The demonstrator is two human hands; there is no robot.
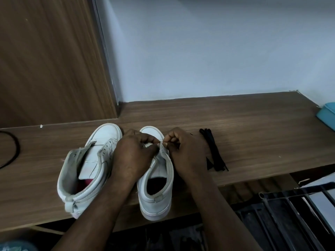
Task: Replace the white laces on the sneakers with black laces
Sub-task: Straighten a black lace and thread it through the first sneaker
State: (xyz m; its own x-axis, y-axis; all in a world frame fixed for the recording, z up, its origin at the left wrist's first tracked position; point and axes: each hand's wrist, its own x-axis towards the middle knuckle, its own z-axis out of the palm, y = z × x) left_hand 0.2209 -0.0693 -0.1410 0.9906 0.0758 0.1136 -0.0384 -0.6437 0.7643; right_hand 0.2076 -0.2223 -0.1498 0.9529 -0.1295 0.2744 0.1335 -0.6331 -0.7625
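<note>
Head view: both hands work on the right sneaker, which stands on the bench with its toe away from the person. Left hand is curled over the lacing area and holds the sneaker by the eyelet flap. Right hand is pinched tight on a small pale bit at the flap edge, probably the white lace end; too small to be sure.

Left sneaker sits just beside it, eyelets bare. Black laces lie bundled on the bench, right of the right hand.

Step looks like unthreading. To do it well: keep the flap braced, pull the lace straight out through each eyelet one row at a time, and don't yank the shoe off the near edge.

No brand, label or writing is readable on either shoe.
</note>
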